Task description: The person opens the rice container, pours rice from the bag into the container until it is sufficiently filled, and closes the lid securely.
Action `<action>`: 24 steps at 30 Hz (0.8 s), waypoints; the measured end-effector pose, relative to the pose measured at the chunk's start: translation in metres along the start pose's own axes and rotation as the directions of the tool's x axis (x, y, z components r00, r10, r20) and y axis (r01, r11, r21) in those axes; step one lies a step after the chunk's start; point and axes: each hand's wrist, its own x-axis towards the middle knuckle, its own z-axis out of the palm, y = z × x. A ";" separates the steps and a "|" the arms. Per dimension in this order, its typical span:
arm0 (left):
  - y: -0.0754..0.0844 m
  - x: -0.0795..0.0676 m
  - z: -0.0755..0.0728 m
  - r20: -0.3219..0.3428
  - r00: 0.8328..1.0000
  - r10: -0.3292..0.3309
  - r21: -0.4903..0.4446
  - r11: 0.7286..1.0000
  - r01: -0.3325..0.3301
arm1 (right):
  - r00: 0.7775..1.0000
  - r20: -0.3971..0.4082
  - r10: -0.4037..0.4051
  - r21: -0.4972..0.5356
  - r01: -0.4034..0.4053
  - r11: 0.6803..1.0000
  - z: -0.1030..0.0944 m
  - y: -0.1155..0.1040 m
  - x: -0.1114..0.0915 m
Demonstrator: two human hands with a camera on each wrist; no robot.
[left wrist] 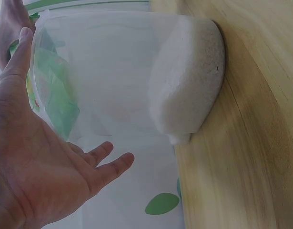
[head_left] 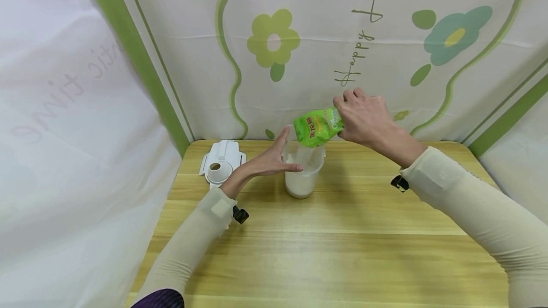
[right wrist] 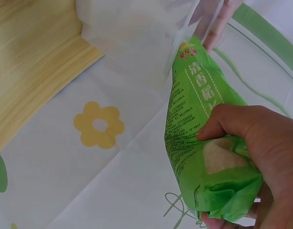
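My right hand (head_left: 364, 115) grips a green plastic rice bag (right wrist: 198, 105) by its rear end, thumb pressed on the side near a clear window. The bag (head_left: 318, 127) tilts mouth-down to the left, its front end in the top of a tall translucent plastic container (head_left: 301, 182). White rice (left wrist: 189, 76) lies in the container's bottom, its surface sloping in the left wrist view. Around the container's rim my left hand (head_left: 270, 158) spreads, thumb on the near side and fingers on the far side. In the left wrist view two of its fingers (left wrist: 115, 167) stick out free.
A flat white plastic part (head_left: 229, 153) with a raised round collar (head_left: 218, 172) lies left of the container, beside my left wrist. The wooden table (head_left: 325, 251) ends just behind the container, against a patterned white curtain (head_left: 317, 61).
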 end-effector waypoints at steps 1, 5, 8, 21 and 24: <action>0.000 0.000 0.000 0.000 1.000 0.001 -0.001 1.000 -0.001 | 1.000 -0.002 0.000 -0.002 0.000 1.000 0.000 0.000 0.000; 0.001 -0.001 -0.001 0.004 1.000 0.003 -0.003 1.000 -0.003 | 1.000 -0.008 -0.001 -0.005 0.000 1.000 0.000 0.000 0.000; 0.001 -0.001 -0.001 0.008 1.000 0.002 -0.005 1.000 -0.002 | 1.000 -0.019 -0.005 -0.007 0.005 1.000 0.000 -0.001 0.000; 0.001 -0.003 -0.002 0.010 1.000 -0.006 -0.011 1.000 0.006 | 0.999 -0.012 -0.030 -0.028 0.029 0.999 -0.002 -0.004 0.002; 0.001 -0.004 -0.002 0.014 1.000 -0.006 -0.017 1.000 0.006 | 0.999 -0.011 -0.031 -0.028 0.031 0.999 -0.002 -0.006 0.002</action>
